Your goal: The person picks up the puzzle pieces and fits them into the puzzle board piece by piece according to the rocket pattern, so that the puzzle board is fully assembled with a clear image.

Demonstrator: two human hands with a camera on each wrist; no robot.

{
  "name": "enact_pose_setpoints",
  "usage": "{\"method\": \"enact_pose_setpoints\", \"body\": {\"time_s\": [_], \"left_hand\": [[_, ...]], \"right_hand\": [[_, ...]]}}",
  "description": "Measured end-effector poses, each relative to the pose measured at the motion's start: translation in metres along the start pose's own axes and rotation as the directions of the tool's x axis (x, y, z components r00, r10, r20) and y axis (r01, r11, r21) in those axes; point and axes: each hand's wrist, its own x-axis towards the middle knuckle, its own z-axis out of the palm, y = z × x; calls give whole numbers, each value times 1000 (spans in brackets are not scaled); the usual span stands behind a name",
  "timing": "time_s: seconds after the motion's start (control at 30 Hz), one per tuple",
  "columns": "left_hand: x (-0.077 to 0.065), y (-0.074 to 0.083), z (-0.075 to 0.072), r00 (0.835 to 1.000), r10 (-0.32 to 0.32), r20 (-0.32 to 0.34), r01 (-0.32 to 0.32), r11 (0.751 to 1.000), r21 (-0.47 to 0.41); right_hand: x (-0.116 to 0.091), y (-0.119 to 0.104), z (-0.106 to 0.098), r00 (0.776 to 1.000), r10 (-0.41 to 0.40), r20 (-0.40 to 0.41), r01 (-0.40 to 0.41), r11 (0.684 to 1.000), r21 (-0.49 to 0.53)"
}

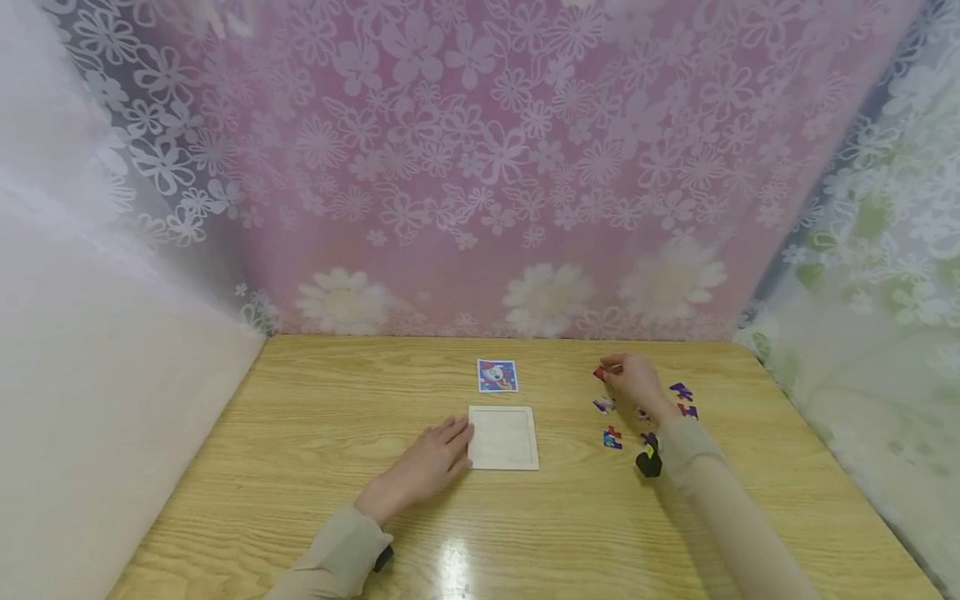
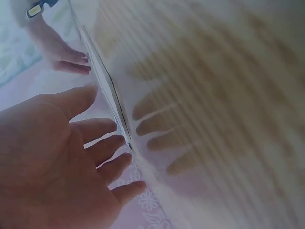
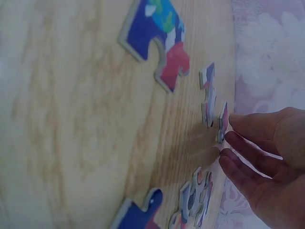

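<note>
My left hand (image 1: 427, 462) lies with its fingers extended, fingertips at the left edge of a white square puzzle tray (image 1: 536, 442). In the left wrist view the fingers of this hand (image 2: 71, 148) are spread beside the tray's thin edge (image 2: 102, 76). Farther right, my right hand (image 1: 637, 385) pinches a red puzzle piece (image 1: 599, 373) between thumb and fingertips, near the tabletop. The right wrist view shows this piece (image 3: 223, 121) at the thumb tip. Closer to me lie a white-and-purple piece (image 1: 603, 405) and a blue-and-red piece (image 1: 612, 437).
A small picture card (image 1: 498, 376) with a white cartoon animal lies behind the tray. Right of the right hand are a purple piece (image 1: 682, 391) and a red-and-purple piece (image 1: 687, 411). Others lie partly hidden under the right wrist. A floral curtain (image 1: 480, 208) hangs behind the wooden table (image 1: 337, 392).
</note>
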Motion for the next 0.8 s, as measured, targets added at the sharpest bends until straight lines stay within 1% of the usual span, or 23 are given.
{"method": "enact_pose_setpoints", "body": {"time_s": [0.13, 0.23, 0.5, 0.6, 0.8], "left_hand": [[-2, 0, 0, 999, -21, 24, 21, 1000, 14], [-3, 0, 1, 999, -27, 36, 26, 999, 31], [-4, 1, 3, 997, -43, 65, 41, 998, 41], [-4, 3, 1, 996, -46, 78, 42, 998, 51], [-4, 4, 0, 996, -40, 79, 34, 996, 78]], "right_hand": [[5, 1, -1, 1000, -5, 30, 7, 998, -64], [6, 0, -2, 999, -14, 43, 18, 996, -92], [6, -2, -1, 998, -54, 20, 56, 992, -116], [7, -4, 0, 999, -34, 11, 35, 994, -105], [8, -8, 1, 999, -25, -20, 24, 999, -35]]}}
